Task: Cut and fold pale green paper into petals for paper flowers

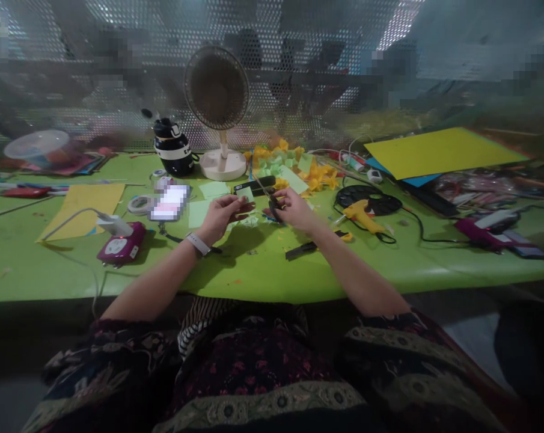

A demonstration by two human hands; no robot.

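Scissors, blades slanting forward-left along their long axis, are held by the handles in the right hand, in front and right of the desk fan, while light-green paper is pinched in the left hand.

Head view, facing forward, down, seemingly wide

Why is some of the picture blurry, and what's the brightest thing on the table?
Head view: the mesh wall looks hazy, with blocky patches; head view: the tub near the left edge is smeared, while the left hand and right hand look clearer; head view: the lit screen glows brightest, washed-out and blocky.
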